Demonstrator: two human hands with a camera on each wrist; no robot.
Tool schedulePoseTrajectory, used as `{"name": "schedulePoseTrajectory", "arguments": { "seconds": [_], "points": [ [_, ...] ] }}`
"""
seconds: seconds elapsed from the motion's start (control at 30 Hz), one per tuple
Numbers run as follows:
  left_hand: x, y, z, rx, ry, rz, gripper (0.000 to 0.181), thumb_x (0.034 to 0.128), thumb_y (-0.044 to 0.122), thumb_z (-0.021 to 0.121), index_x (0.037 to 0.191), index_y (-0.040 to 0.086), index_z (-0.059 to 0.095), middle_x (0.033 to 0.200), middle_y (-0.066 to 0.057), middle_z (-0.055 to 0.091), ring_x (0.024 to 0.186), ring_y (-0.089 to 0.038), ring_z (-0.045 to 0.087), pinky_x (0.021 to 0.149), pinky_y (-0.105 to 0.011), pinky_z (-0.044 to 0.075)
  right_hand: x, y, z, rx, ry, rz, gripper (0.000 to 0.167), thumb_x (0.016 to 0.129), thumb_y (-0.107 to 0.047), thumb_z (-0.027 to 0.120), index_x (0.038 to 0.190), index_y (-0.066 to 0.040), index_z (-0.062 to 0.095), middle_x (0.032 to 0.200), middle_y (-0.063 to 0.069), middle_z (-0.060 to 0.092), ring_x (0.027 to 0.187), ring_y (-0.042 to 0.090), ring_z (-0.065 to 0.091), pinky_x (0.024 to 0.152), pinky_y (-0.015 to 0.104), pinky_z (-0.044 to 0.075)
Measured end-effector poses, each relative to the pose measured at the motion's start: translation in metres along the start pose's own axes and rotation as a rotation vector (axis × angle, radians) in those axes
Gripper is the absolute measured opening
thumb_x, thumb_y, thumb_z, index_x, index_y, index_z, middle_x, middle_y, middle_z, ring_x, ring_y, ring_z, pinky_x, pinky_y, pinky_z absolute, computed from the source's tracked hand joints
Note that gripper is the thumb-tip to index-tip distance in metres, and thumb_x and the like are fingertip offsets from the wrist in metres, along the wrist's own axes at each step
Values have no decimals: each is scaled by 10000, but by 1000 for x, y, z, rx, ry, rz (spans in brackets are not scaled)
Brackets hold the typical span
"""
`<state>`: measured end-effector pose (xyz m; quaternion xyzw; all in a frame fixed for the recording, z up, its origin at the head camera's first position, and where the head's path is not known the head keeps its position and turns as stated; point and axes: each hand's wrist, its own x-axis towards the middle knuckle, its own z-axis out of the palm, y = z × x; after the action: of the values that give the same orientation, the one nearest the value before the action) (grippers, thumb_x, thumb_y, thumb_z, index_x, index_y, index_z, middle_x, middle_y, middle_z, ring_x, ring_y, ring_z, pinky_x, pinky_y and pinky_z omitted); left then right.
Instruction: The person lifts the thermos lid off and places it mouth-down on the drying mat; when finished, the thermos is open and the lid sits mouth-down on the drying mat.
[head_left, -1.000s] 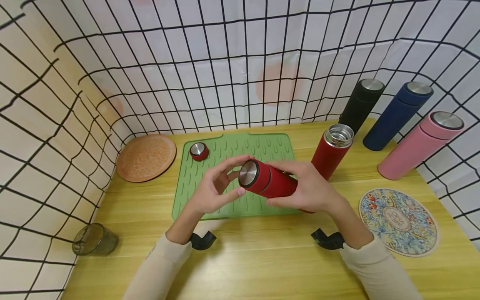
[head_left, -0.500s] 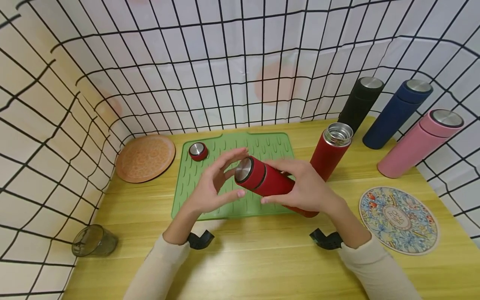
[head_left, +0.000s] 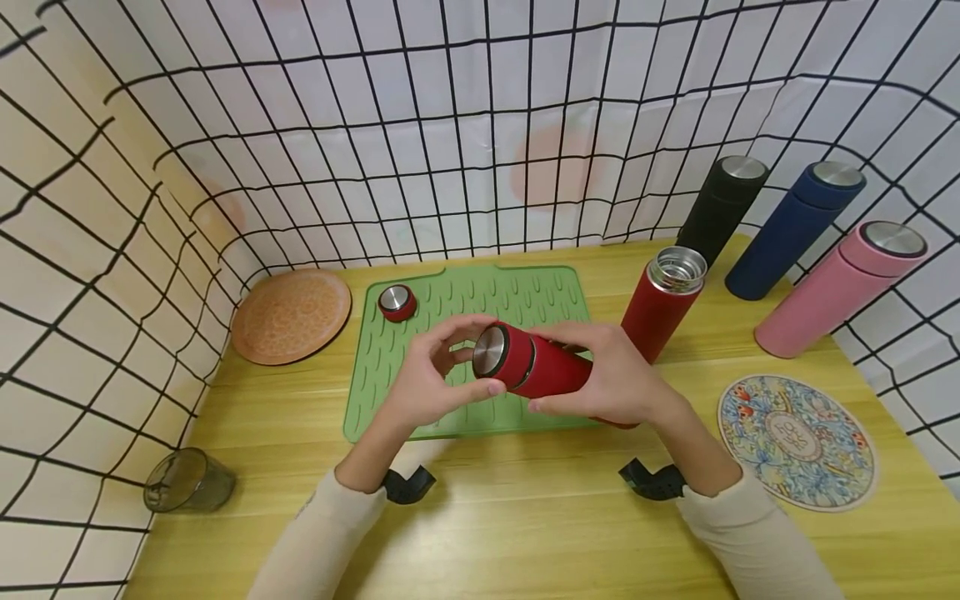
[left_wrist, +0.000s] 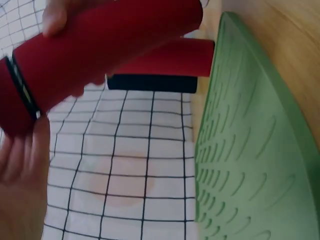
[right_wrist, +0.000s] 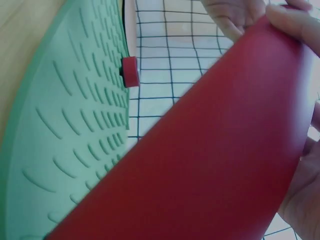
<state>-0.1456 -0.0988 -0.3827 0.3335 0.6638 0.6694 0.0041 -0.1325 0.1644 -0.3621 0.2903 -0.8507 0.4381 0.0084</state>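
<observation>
A red thermos bottle (head_left: pixel 558 368) is held tilted above the green mat (head_left: pixel 457 408), its capped end toward the left. My right hand (head_left: pixel 621 373) grips the bottle's body from the right. With thumb and fingers, my left hand (head_left: pixel 424 382) holds the red cap (head_left: pixel 516 357), which has a steel top. A narrow dark ring with small bright glints separates cap and body in the left wrist view. A loose red cap (head_left: pixel 397 302) lies at the mat's back left. Behind my right hand stands an uncapped red thermos bottle (head_left: pixel 660 308), its steel mouth facing up.
Black (head_left: pixel 723 208), blue (head_left: pixel 795 229) and pink bottles (head_left: pixel 840 287) stand capped at the right. A patterned round mat (head_left: pixel 797 442) lies in front of them. An orange round mat (head_left: pixel 292 317) and a glass (head_left: pixel 189 481) are at the left. A wire grid (head_left: pixel 487 112) stands behind the table.
My left fingers spread away from the cap half a second ago and now hold it again. The bottle dipped and returned slightly. The bottles standing around stayed put.
</observation>
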Motion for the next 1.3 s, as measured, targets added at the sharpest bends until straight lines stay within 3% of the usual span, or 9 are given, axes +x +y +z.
{"name": "schedulePoseTrajectory", "arguments": {
  "seconds": [0.1,0.2,0.27,0.43,0.63,0.8,1.0,1.1,1.3],
  "points": [
    [0,-1,5,87,130,-77,578,806,385,895,1289,164,665,1173,-36,708,1078,-233,663,870,-356,623,1,0,5,-26,61,18,693,733,-356,943,1359,-246,667,1188,-79,732,1036,139,662,787,324,619],
    [1,-1,6,114,169,-96,616,803,490,869,1295,186,656,1204,-27,699,1078,-237,662,857,-343,617,2,0,9,-36,101,19,695,733,-344,946,1359,-229,665,1213,-62,729,1048,146,664,790,323,623],
    [2,-1,3,94,113,-61,702,820,509,848,1379,166,601,1323,-33,657,1182,-247,640,950,-375,600,2,2,8,-25,104,12,694,732,-333,948,1358,-233,665,1212,-65,727,1051,141,663,798,326,623],
    [4,-1,-11,-23,-158,87,828,895,316,816,1558,53,395,1608,-131,423,1473,-333,430,1175,-484,441,0,2,-1,5,31,-3,676,729,-329,943,1345,-266,671,1176,-99,723,1040,116,652,820,343,613],
    [4,0,-10,-79,-341,189,782,890,-19,722,1565,-65,330,1622,-261,355,1470,-403,406,1177,-466,441,-2,2,-4,71,-57,-28,675,722,-327,952,1334,-278,672,1201,-119,712,1067,125,645,837,337,615],
    [3,-1,-3,-26,-191,172,739,778,-119,746,1468,-69,486,1438,-272,559,1289,-285,582,1039,-454,560,-1,1,-2,72,-46,-25,689,719,-317,955,1344,-284,668,1192,-126,714,1064,122,650,824,335,619],
    [1,-2,7,119,48,82,628,830,357,869,1323,77,601,1206,-110,692,1097,-219,659,914,-397,620,0,1,1,24,3,23,713,712,-329,955,1360,-289,661,1170,-126,718,1049,124,648,804,342,617],
    [1,-1,9,137,9,68,710,855,475,817,1400,127,523,1356,-54,626,1222,-228,616,1004,-376,581,1,2,1,3,20,26,705,718,-329,951,1360,-265,667,1174,-105,723,1041,125,650,810,349,614],
    [4,-2,4,8,-193,205,801,895,77,711,1578,-7,302,1655,-201,313,1515,-379,342,1204,-441,410,1,4,0,-13,36,13,689,729,-341,943,1354,-244,670,1174,-87,731,1022,114,664,828,360,608]
  ]
}}
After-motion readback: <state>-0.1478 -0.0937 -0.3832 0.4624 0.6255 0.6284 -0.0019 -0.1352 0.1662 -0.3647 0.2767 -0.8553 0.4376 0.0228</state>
